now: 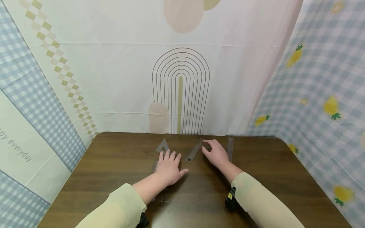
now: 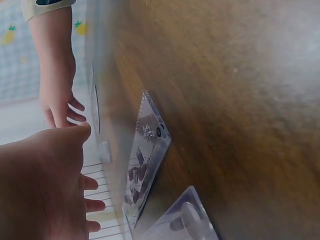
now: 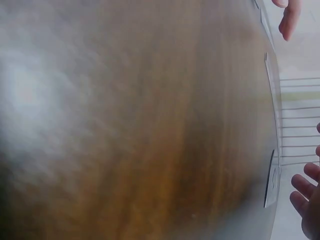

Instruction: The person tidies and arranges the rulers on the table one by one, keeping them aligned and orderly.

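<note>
My left hand is spread with straight fingers over clear plastic pieces. Partly hidden beneath it is a clear plate; whether the hand touches it I cannot tell. Beyond its fingertips lies a small clear set square. In the left wrist view, a clear plate with ruler-like marks and dark figures lies near another with an oval cutout. My right hand, fingers loosely bent, hovers beside the far end of a slanted clear ruler. Another ruler lies right of that hand, its near part hidden.
Everything lies on a brown wooden table, towards its far edge. A pale patterned cloth hangs behind it, and blue checked cloth hangs at the right. Black wrist devices sit at the cuffs.
</note>
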Motion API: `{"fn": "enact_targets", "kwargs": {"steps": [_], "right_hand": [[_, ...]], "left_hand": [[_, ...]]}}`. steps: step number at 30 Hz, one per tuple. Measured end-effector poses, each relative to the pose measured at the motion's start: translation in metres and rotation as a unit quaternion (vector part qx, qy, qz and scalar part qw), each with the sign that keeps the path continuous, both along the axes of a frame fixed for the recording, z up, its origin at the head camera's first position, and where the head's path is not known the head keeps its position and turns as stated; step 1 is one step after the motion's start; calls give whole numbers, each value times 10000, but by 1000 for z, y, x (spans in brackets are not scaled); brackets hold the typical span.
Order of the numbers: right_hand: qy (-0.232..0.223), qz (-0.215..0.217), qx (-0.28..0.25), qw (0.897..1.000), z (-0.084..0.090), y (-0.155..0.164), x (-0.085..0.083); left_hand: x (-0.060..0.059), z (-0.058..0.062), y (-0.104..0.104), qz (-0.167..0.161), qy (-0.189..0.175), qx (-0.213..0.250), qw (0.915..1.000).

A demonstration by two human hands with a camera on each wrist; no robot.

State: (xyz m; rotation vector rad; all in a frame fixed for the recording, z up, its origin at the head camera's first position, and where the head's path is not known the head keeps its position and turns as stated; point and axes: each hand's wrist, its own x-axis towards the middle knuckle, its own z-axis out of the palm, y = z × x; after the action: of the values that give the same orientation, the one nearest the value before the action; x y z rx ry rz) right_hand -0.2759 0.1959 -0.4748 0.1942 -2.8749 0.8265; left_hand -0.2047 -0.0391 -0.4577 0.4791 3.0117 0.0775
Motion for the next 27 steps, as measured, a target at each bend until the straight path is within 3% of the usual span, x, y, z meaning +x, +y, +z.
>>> {"fn": "enact_targets", "kwargs": {"steps": [11,27], "right_hand": [[-278,-110,688,9972,-2,2,-16],[-481,-160,967,9940,-13,6,-35]], "left_hand": [[-15,-1,14,187,-122,-135,9997],[-32,-12,27,195,-236,-500,9983]]}}
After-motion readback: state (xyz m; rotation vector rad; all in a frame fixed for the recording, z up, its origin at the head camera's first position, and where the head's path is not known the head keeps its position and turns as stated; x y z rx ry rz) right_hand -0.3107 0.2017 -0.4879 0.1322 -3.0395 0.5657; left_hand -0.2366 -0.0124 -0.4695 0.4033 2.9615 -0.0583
